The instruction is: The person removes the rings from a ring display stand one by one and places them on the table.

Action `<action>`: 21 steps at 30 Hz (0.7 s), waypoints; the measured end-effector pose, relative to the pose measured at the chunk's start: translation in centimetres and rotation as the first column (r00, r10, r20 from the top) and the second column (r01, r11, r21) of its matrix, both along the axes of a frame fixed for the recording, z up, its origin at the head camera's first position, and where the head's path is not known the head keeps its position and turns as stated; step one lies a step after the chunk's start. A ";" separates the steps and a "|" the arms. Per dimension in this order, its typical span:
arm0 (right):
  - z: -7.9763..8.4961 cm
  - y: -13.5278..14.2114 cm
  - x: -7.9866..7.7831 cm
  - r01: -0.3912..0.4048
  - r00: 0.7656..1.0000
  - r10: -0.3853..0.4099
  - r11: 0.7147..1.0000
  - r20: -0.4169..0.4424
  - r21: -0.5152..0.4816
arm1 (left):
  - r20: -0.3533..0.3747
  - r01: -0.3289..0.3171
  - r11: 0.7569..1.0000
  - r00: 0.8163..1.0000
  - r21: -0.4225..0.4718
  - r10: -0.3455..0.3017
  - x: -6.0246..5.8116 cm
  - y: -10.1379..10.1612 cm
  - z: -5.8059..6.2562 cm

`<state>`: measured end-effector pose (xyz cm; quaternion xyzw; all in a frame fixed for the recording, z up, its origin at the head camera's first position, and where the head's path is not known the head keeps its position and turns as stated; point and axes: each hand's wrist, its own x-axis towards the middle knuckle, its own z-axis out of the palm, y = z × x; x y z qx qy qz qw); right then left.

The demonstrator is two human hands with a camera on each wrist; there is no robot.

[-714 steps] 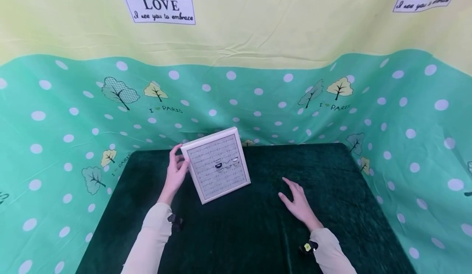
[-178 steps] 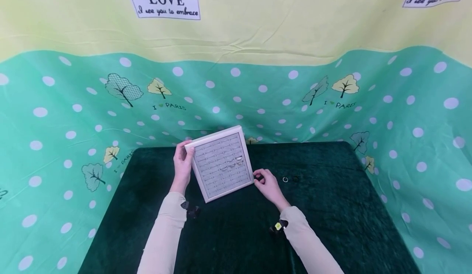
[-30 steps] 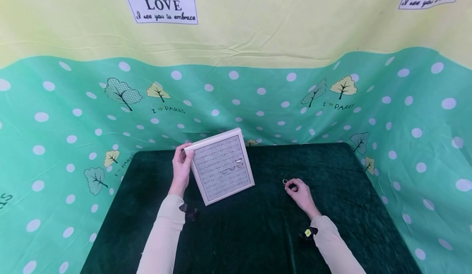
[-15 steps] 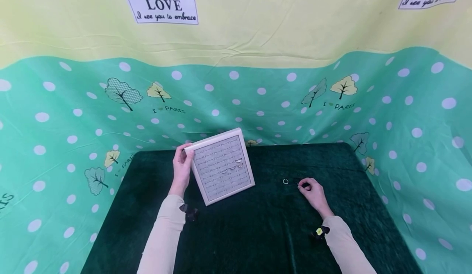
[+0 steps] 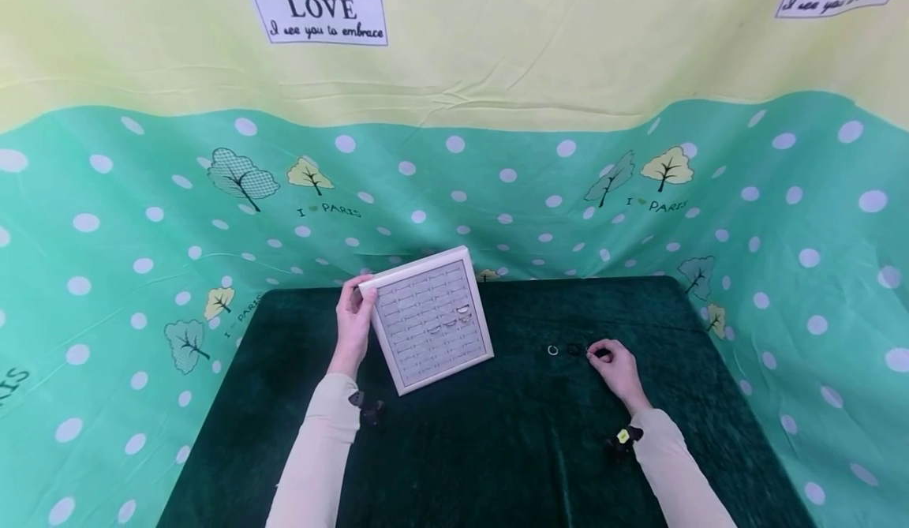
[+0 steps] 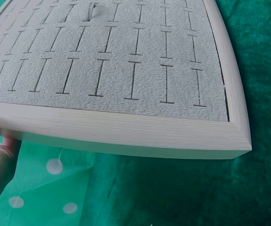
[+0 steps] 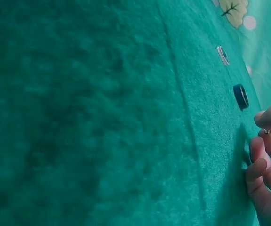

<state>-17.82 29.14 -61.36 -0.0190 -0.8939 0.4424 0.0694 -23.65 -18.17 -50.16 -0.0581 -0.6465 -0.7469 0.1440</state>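
In the head view, my left hand (image 5: 352, 319) grips the upper left edge of a pale-framed ring display tray (image 5: 390, 357), which stands tilted on the table. Several rings (image 5: 463, 309) sit in the slots on its right half. The left wrist view shows one ring (image 6: 91, 10) standing up from the grey padding. To the right of the tray, my right hand (image 5: 616, 366) is low over the cloth, pinching a small shiny ring (image 7: 267, 132) between thumb and forefinger, mostly hidden by the fingertips. Beside it lie a black ring (image 7: 241, 97) and a silver ring (image 7: 223, 55).
Dark green velvet cloth (image 5: 483, 449) covers the table. Behind it and along both sides hangs a dotted green and yellow curtain (image 5: 454, 173). Each wrist carries a small black camera (image 5: 622, 437).
The black ring and a silver ring have gone from the tray to the cloth since the oldest frame. Over the last second my right hand moved right, past both; the left keeps its hold.
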 end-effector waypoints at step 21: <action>-0.4 0.0 -0.7 0.058 0.993 -0.062 0.997 0.097 0.041 | -0.007 0.024 1.000 1.000 -0.003 -0.024 0.4 0.1 0.8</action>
